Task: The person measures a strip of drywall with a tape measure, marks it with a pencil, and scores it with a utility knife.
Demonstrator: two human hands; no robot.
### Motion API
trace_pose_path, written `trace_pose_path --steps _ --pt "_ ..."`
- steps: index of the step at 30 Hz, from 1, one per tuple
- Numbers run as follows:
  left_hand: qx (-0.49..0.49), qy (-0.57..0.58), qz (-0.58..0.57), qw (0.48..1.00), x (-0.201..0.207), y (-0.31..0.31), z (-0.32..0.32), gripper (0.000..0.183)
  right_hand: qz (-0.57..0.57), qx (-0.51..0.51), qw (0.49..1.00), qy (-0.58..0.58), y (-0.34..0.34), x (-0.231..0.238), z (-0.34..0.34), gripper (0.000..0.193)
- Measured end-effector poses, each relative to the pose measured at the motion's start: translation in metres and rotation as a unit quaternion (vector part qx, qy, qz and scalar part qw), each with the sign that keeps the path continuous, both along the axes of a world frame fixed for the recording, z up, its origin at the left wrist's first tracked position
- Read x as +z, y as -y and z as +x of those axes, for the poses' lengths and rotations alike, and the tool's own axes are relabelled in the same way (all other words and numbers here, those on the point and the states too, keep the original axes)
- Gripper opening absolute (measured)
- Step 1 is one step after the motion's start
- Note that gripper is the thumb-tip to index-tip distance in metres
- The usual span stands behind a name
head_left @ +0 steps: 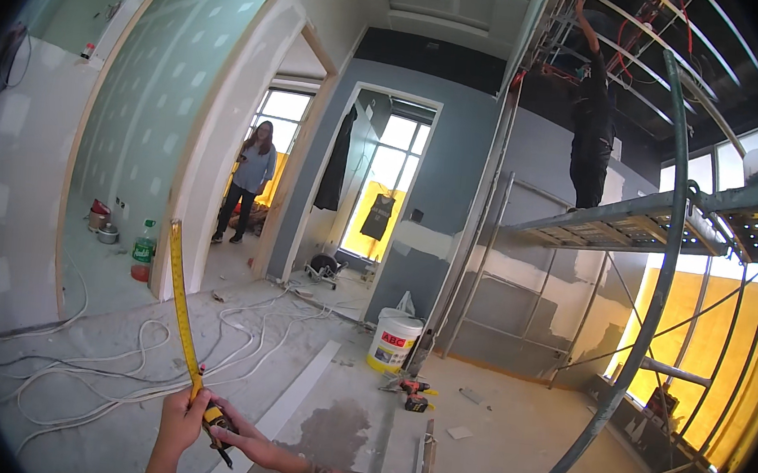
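A tape measure (217, 420) with a yellow and black case is held low in front of me. Its yellow blade (182, 300) sticks up and slightly left, its free end bent near the door frame. My left hand (180, 419) is closed around the blade close to where it leaves the case. From the right, my right hand (238, 431) grips the case, fingers wrapped round it. A small red-tipped thing shows by the blade above my fingers, too small to name.
White cables (113, 389) lie looped over the floor at left. Ahead stand a white bucket (394, 339) and a red drill (417, 393). A long white strip (294, 387) lies on the floor. Scaffolding (668, 226) fills the right, a person (591, 138) standing on it. Another person (252, 176) stands in a doorway.
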State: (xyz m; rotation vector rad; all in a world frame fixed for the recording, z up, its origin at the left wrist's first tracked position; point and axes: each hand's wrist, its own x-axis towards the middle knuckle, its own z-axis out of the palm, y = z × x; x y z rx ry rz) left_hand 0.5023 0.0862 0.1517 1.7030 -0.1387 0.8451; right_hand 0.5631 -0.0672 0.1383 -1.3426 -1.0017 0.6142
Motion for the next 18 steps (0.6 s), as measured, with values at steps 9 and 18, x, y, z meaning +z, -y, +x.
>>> trace_pose_path --steps 9,18 --pt "0.048 -0.025 0.114 0.992 0.003 0.024 -0.011 0.025 -0.035 0.068 0.997 0.023 0.026 -0.039 0.043 0.092" --pt "0.054 -0.041 0.161 0.985 -0.029 0.023 0.012 0.024 -0.128 -0.006 0.965 0.228 0.047 -0.056 0.052 0.075"
